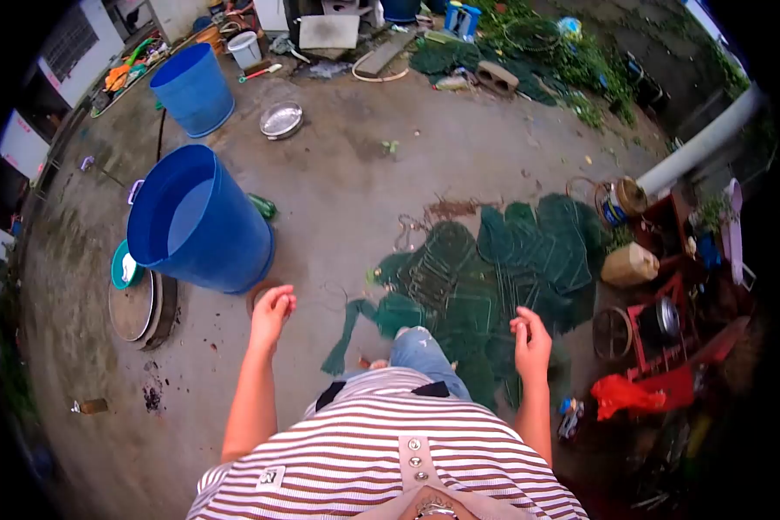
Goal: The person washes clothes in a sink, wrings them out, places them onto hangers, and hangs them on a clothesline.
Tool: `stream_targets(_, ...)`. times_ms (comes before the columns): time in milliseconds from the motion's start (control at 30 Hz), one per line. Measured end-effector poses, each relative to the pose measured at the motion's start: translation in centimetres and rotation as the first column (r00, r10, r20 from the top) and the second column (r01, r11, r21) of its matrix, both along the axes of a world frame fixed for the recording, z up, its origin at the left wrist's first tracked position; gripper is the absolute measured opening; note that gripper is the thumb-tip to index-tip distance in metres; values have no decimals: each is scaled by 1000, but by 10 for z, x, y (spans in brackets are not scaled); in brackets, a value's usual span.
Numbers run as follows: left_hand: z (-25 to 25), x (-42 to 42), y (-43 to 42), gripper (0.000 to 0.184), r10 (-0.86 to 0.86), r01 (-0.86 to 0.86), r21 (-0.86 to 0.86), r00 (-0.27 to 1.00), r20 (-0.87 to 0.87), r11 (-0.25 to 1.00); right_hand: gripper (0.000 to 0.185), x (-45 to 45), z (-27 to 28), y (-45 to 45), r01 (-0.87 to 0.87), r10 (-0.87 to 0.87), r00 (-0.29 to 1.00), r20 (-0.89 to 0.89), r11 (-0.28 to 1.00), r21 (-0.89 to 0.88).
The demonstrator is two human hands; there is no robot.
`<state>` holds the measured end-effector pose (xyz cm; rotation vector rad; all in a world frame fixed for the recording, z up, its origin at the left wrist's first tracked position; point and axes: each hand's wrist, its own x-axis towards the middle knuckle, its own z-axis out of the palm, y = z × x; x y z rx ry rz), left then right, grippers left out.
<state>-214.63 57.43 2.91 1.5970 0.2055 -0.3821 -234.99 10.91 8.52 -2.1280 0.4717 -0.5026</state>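
Note:
My left hand (273, 314) hangs in the air just in front of the foot of a large blue barrel (243, 221), with loosely bent fingers and nothing visible in them. Over the dark green netting (455, 286) spread on the ground, my right hand (531, 338) is raised, its fingers partly curled and apart; I see nothing in it. Neither hand seems to touch anything. The near barrel stands upright with water inside, and a green bottle (262, 206) lies beside it. My jeans-clad leg (420, 351) is at the edge of the netting.
Farther back stand a second blue barrel (192, 91) and a round metal basin (281, 120). Left are a teal bowl (123, 265) and a round lid (132, 308). Right are a beige jerrycan (630, 264), a red metal frame (667, 325) and a red bag (624, 396). Concrete blocks (497, 78) lie behind.

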Motion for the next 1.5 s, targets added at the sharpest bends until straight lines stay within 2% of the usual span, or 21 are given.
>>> stream_targets(100, -14, 22, 0, 25, 72, -71, 19, 997, -36, 997, 23, 48, -18, -13, -89, 83, 988, -128, 995, -42)
stream_targets(133, -17, 32, -1, 25, 85, -83, 44, 995, -47, 996, 23, 68, -23, -18, -101, 95, 988, -119, 994, -42)
stream_targets(300, -31, 102, 3, 25, 193, -185, 96, 978, -76, 978, 22, 182, -54, -56, -81, 98, 960, -260, 994, 79)
stream_targets(367, -34, 142, 2, 24, 237, -227, 122, 969, -72, 966, 21, 244, -62, -73, -126, 134, 964, -232, 991, 51)
stream_targets(433, -30, 175, 1, 24, 292, -256, 239, 947, -133, 937, 21, 299, -57, -87, -169, 172, 957, -235, 985, 34)
stream_targets(467, -33, 198, 0, 23, 274, -243, 220, 954, -121, 945, 21, 334, -45, -89, -190, 190, 957, -218, 982, 19)
stream_targets(567, 1, 278, -37, 26, 193, -171, 234, 978, -78, 957, 21, 434, -21, -94, -227, 225, 959, -175, 974, 6)
stream_targets(667, 21, 345, -73, 26, 151, -147, 219, 988, -5, 965, 20, 514, -24, -101, -317, 312, 935, -169, 948, -7)
stream_targets(767, 13, 396, -86, 25, 149, -147, 189, 989, 4, 971, 20, 595, -14, -99, -426, 409, 891, -196, 903, -55)
stream_targets(833, -2, 424, -82, 25, 205, -196, 172, 978, -37, 965, 21, 640, -14, -99, -505, 467, 854, -231, 850, -150)
stream_targets(900, -31, 459, -67, 25, 228, -217, 132, 971, -76, 967, 20, 676, -16, -102, -489, 456, 863, -217, 863, -128)
stream_targets(967, -44, 514, -62, 23, 350, -328, 163, 928, -129, 931, 20, 718, -14, -109, -467, 441, 878, -189, 875, -127)
stream_targets(1033, -49, 571, -64, 23, 363, -344, 148, 923, -130, 927, 20, 735, -22, -119, -377, 333, 895, -297, 921, -103)
stream_targets(1100, -41, 645, -75, 24, 307, -303, 99, 952, -18, 948, 19, 761, -24, -130, -381, 316, 888, -333, 912, -153)
stream_targets(1233, -20, 785, -113, 25, 164, -172, 94, 982, 88, 981, 19, 829, -16, -144, -357, 272, 884, -381, 919, -170)
stream_targets(1300, -3, 843, -138, 25, 115, -124, 97, 989, 93, 987, 20, 860, -11, -148, -243, 211, 931, -298, 967, -75)
stream_targets(1433, 1, 940, -189, 25, 12, -22, 77, 991, 133, 997, 18, 914, -35, -181, -172, 153, 946, -287, 984, -43)
stream_targets(1500, -10, 976, -206, 25, 16, -24, 54, 988, 153, 998, 17, 942, -52, -206, -136, 112, 940, -321, 989, -53)
